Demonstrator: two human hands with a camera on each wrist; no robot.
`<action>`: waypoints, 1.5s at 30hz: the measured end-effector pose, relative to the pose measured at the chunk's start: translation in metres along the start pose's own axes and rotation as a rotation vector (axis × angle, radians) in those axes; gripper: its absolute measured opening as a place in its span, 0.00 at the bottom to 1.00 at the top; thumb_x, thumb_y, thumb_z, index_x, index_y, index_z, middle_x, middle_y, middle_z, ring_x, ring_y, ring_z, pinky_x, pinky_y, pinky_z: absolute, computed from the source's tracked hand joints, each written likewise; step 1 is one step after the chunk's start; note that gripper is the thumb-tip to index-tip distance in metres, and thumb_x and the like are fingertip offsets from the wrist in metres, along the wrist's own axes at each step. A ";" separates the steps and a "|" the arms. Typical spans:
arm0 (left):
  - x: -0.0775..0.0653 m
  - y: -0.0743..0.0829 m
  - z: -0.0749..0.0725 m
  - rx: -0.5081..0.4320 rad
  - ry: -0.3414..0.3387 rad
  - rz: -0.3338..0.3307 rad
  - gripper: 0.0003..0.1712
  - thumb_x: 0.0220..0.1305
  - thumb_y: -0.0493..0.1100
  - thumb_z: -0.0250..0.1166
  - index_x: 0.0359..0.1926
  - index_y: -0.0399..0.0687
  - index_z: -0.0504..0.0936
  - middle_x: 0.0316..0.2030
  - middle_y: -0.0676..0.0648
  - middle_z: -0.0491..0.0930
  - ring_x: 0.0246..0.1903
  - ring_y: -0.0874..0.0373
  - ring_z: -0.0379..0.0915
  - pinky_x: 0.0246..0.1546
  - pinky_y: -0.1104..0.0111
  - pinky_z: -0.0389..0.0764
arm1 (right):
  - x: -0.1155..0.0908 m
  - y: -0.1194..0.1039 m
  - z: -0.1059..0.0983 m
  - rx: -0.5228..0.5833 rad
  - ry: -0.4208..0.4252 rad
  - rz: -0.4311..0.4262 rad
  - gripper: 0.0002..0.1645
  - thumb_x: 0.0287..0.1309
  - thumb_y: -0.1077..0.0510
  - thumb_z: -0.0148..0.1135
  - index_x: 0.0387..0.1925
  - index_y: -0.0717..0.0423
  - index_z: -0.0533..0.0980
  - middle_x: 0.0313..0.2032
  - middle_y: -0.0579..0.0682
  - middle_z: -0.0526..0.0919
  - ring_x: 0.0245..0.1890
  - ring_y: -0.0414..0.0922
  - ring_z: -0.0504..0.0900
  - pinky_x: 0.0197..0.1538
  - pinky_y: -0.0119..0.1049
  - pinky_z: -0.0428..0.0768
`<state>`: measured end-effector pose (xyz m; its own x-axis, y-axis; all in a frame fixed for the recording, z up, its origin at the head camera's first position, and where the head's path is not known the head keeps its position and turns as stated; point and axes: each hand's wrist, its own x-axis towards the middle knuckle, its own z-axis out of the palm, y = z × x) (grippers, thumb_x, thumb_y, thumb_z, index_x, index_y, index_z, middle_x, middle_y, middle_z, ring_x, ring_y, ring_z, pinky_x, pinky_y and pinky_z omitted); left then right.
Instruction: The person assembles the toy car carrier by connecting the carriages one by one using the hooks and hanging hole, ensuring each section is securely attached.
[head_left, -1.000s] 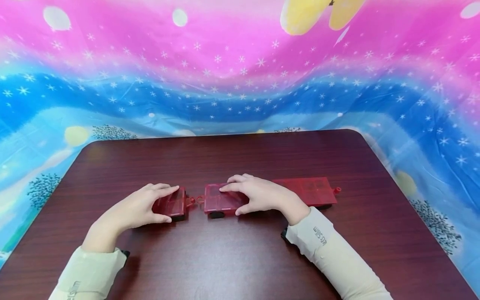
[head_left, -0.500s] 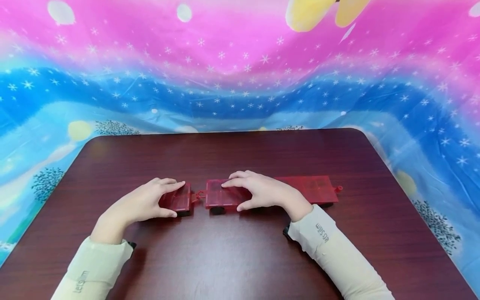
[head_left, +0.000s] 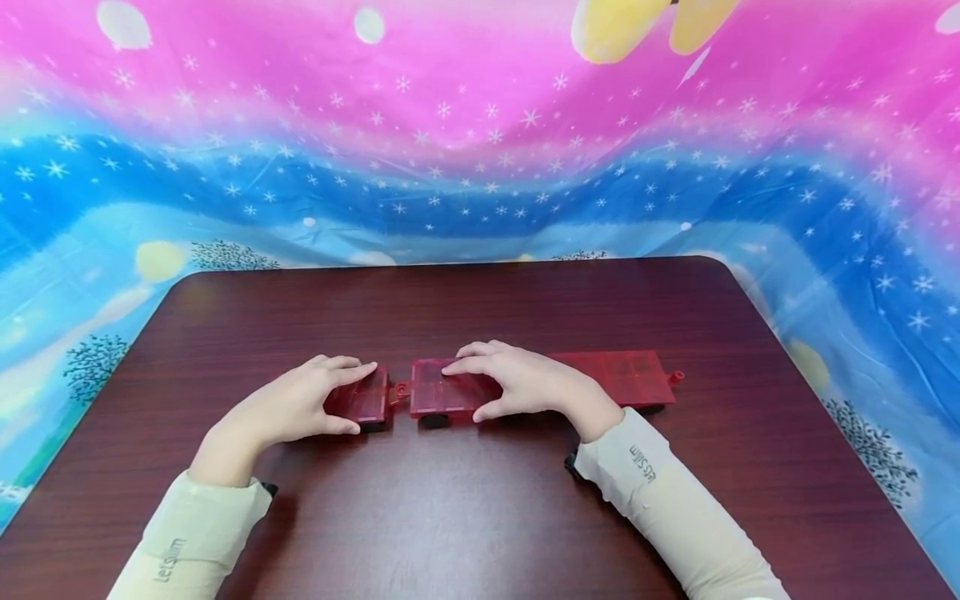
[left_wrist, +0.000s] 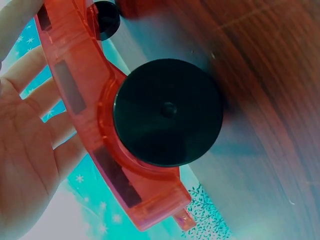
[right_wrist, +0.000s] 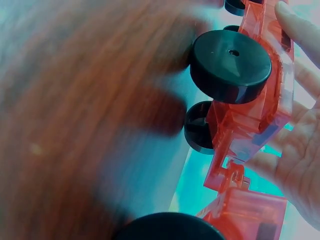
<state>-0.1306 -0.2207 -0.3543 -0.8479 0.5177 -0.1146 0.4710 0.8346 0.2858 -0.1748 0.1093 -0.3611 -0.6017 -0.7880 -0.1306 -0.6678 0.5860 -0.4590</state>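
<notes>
Three see-through red toy cars with black wheels stand in a row. My left hand (head_left: 294, 402) grips the left car (head_left: 371, 402), thumb on the near side and fingers across its far edge. In the left wrist view, that car (left_wrist: 82, 87) shows a large wheel (left_wrist: 169, 111). My right hand (head_left: 521, 382) holds the middle car (head_left: 430, 387) the same way. The hitch (head_left: 401, 390) between these two overlaps; whether it is hooked cannot be told. The right car (head_left: 633, 375) is joined behind the middle one, as the coupling (right_wrist: 234, 175) shows in the right wrist view.
The cars rest on a dark brown wooden table (head_left: 465, 508) with rounded far corners. A pink and blue patterned cloth (head_left: 480, 167) hangs behind it and around both sides. A small peg (head_left: 677, 377) sticks out from the right car's end.
My left hand has slid the left car rightward, closing most of the gap to the middle car. The right hand and the other two cars have hardly moved.
</notes>
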 end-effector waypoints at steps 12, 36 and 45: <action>0.000 0.000 0.002 -0.005 -0.006 -0.025 0.47 0.52 0.54 0.77 0.71 0.48 0.70 0.65 0.35 0.71 0.62 0.36 0.69 0.58 0.45 0.77 | 0.002 0.001 0.001 -0.032 -0.009 -0.005 0.42 0.54 0.45 0.73 0.70 0.40 0.69 0.69 0.48 0.67 0.67 0.49 0.67 0.66 0.49 0.73; -0.008 0.000 -0.001 -0.001 0.030 -0.039 0.46 0.51 0.55 0.77 0.70 0.50 0.71 0.66 0.38 0.72 0.64 0.38 0.67 0.58 0.43 0.76 | -0.029 0.012 -0.009 -0.059 0.019 0.076 0.42 0.56 0.45 0.72 0.71 0.38 0.67 0.71 0.47 0.66 0.70 0.49 0.65 0.64 0.49 0.76; -0.030 -0.014 -0.006 -0.001 0.096 -0.061 0.43 0.56 0.58 0.73 0.69 0.48 0.72 0.65 0.38 0.72 0.65 0.38 0.66 0.59 0.42 0.74 | -0.075 0.029 -0.019 -0.086 0.112 0.128 0.42 0.56 0.44 0.71 0.71 0.40 0.67 0.71 0.49 0.67 0.70 0.52 0.66 0.63 0.53 0.77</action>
<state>-0.1133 -0.2484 -0.3494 -0.8944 0.4455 -0.0398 0.4178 0.8638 0.2816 -0.1576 0.1891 -0.3485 -0.7261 -0.6826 -0.0827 -0.6144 0.6981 -0.3676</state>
